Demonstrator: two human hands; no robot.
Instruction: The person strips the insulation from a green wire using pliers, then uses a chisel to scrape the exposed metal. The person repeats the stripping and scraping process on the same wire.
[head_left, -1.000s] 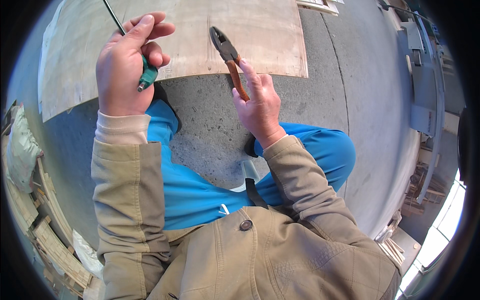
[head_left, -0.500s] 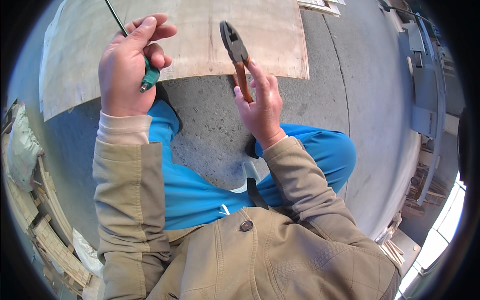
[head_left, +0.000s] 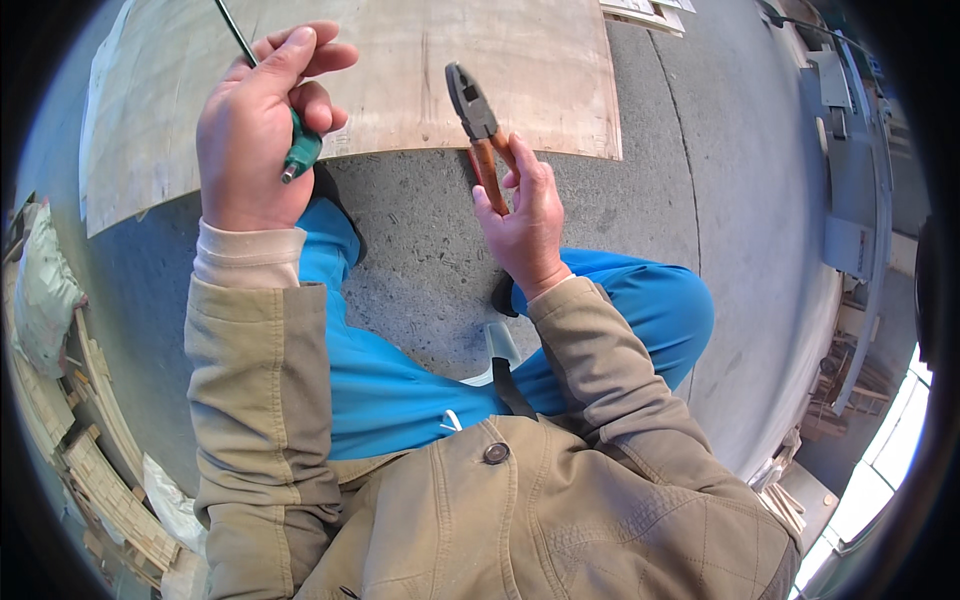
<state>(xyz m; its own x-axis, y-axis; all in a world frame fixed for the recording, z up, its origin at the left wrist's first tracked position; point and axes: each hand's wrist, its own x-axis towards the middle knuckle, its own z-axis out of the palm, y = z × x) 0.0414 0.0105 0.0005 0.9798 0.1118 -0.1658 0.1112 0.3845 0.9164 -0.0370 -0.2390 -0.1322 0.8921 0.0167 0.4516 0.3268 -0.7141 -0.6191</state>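
- Grey concrete floor is spreading out under a crouching person, with a big sheet of plywood lying flat on it at the far side.
- Nearest, a tan jacket and blue trousers are filling the lower middle, both sleeves reaching away toward the far side.
- Stacked wooden slats and a pale sack are lying along the left edge, well apart from the hands.
- Right hand is rising over the bare floor between the knees, its fingers wrapping the orange handles of a pair of pliers; the dark nose is pointing far, over the near edge of the plywood, jaws looking closed.
- Left hand is hovering farther left over the plywood's near edge, fingers curling tight around the green handle of a screwdriver, thumb laid along it; the thin dark shaft is slanting up toward the far left.
- Grey metal machinery is standing at the far right.
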